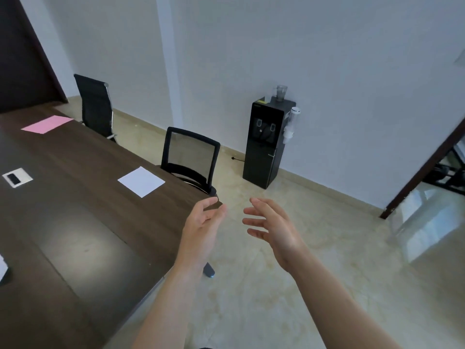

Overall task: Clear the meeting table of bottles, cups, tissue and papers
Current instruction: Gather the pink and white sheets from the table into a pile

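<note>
Head view: left hand (201, 222) and right hand (271, 225) hovering empty, fingers spread, palms facing each other, just past tabletop (75, 222) corner. White paper (141, 181) lying near far edge beside mesh chair (191, 157); pink paper (47, 124) lying toward far corner.

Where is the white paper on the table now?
In the head view the white paper lies flat on the dark table near its right edge, just in front of the mesh-back chair and beyond the open left hand.
</note>
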